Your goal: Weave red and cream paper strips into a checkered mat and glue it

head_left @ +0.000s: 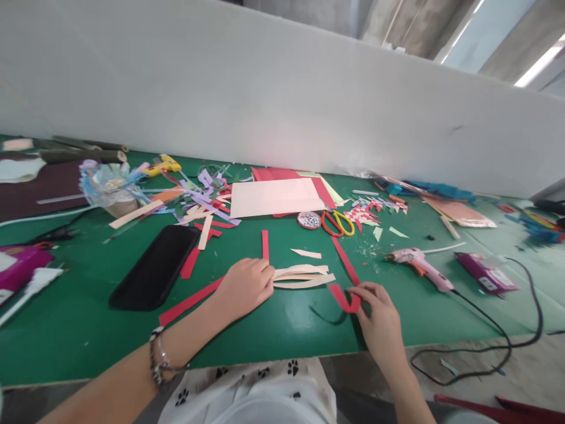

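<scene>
A white panel point(282, 94) stands along the far edge of the green tabletop point(286, 330), which spreads across most of the view. On the tabletop, beyond the hands, a cream paper sheet point(273, 197) lies over red sheets point(326, 193) that stick out behind it and at its right side. A black smartphone point(154, 268) lies to the left of the left forearm.

The left hand point(247, 287) rests palm down near the middle, its fingers curled over the left ends of the cream paper strips point(304, 275); whether it pinches them or only presses on them, I cannot tell. The right hand point(380, 312), near the table's front edge, pinches one end of a folded red paper strip point(353, 304) between thumb and fingers. That strip, a little blurred, bends in a V, its free end pointing toward the cream strips.

A pink glue gun point(419, 265) lies to the right of the right hand, its black cord point(481, 314) trailing over the front edge. Scissors point(337, 221) with one red and one yellow handle loop lie in front of the cream sheet. Just left of them is a small round case point(309, 220).
</scene>
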Demonstrator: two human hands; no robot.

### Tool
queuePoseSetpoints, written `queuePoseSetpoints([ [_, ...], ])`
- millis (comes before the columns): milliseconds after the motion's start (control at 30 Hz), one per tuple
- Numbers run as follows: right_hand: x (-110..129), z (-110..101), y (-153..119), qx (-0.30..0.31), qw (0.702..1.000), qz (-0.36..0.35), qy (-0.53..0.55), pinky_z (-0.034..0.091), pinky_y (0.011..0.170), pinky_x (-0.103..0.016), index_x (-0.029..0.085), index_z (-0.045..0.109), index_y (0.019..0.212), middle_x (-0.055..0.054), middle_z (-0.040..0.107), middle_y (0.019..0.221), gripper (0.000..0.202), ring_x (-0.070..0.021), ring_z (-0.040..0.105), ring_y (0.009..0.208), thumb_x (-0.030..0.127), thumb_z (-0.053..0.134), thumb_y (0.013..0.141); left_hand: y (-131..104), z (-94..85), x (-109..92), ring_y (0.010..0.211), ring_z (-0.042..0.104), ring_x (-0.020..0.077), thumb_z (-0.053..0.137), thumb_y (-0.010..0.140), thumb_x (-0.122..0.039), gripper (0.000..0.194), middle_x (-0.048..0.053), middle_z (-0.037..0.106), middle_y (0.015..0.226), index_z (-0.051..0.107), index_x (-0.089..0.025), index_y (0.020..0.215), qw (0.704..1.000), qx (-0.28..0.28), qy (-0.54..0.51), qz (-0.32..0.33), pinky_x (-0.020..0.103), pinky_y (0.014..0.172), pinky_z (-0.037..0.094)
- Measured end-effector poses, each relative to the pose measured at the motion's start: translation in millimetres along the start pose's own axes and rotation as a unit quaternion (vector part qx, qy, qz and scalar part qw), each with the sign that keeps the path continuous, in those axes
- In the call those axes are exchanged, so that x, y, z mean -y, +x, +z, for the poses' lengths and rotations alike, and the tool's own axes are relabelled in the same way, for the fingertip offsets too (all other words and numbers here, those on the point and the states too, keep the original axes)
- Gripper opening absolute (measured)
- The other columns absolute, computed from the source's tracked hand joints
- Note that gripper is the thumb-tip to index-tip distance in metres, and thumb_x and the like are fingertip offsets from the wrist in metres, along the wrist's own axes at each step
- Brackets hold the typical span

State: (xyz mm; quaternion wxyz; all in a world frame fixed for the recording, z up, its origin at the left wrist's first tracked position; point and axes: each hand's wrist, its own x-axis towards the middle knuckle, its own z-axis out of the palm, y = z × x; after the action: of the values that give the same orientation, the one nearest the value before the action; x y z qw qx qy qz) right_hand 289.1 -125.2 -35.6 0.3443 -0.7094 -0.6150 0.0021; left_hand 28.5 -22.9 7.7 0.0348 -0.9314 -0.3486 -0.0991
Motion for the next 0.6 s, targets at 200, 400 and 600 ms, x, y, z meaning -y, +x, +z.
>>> queuePoseSetpoints([
  [200,6.4,-4.3,1.8,0.035,0.997,0.027,0.064,0.045,0.084,-0.035,0.021,0.062,0.084,-0.009,0.060,0.108,0.025,-0.0223,0.056,0.100,0.032,0.040,0.087,0.9,-0.7,0.2,0.064,0.053,0.0156,0.042,0.081,-0.013,0.016,0.001,0.056,0.070,0.056,-0.017,0.074,1.000,-0.005,-0.014,-0.002,0.028,0.062,0.037],
  [400,15.5,-3.5,1.4,0.067,0.991,0.051,0.102,0.047,0.081,-0.033,0.021,0.061,0.092,-0.007,0.065,0.100,0.023,-0.0207,0.060,0.092,0.031,0.042,0.087,2.4,-1.8,-0.7,0.066,0.054,0.0156,0.043,0.076,-0.012,0.017,0.002,0.057,0.071,0.058,-0.017,0.074,1.000,-0.018,-0.014,0.010,0.030,0.068,0.039],
  [600,18.2,-0.3,5.1,0.110,0.988,0.012,0.105,0.047,0.080,-0.032,0.020,0.063,0.087,-0.007,0.063,0.097,0.020,-0.0196,0.060,0.088,0.026,0.044,0.085,6.1,-0.7,-9.4,0.062,0.053,0.0158,0.046,0.072,-0.014,0.012,0.002,0.057,0.067,0.057,-0.016,0.067,0.998,-0.051,0.027,0.007,0.033,0.075,0.039],
])
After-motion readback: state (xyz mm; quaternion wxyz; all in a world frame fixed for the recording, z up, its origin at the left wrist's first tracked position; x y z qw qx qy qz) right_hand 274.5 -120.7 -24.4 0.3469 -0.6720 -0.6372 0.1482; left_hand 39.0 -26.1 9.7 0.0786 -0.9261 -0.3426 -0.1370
